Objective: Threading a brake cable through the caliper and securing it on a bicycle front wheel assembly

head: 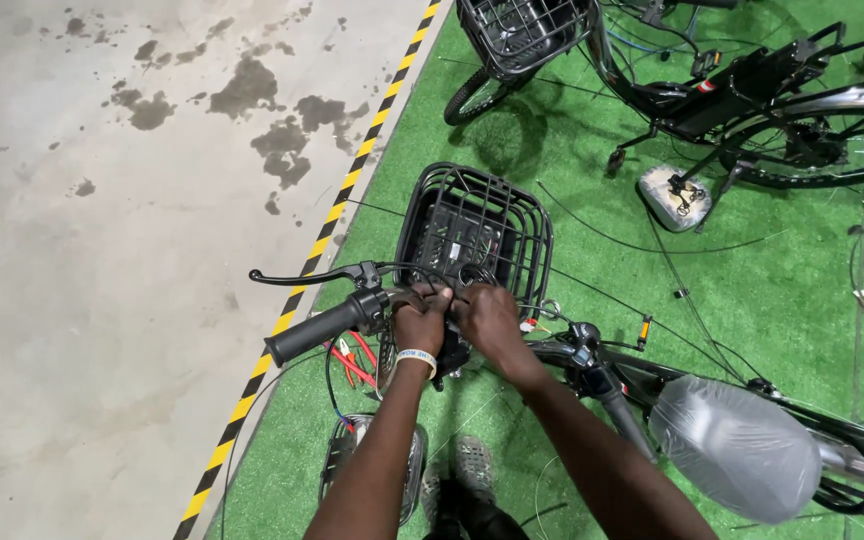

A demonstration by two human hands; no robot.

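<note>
Both your forearms run up from the bottom edge, and your left hand (420,322) and right hand (487,318) meet side by side at the middle of the handlebar (392,300), just behind the black wire basket (474,232). Your left hand wears a pale wristband (417,357) with dark print, and its fingers (434,296) are curled tight around the bar beside the inner end of the black grip (314,331). Your right fingers (468,297) are bent over the same spot, touching the left ones; what they pinch there is hidden, so you cannot tell whether they hold a part or only press on the bar. Left of the basket, the brake lever (304,277) juts out over the yellow-and-black striped floor tape (332,215), which divides stained grey concrete (102,250) from the green turf mat (592,220) that the bicycle stands on. Right of the basket and nearer you, the saddle (734,447) is wrapped in clear plastic film. Below the basket, red wires (354,360) hang by the front wheel. Beyond the basket stands a second bicycle (752,95) with its own basket (522,32), and a small pale packet (674,197) lies on the turf beside its stand. Thin black cables (672,245) trail across the turf to the basket's right.
</note>
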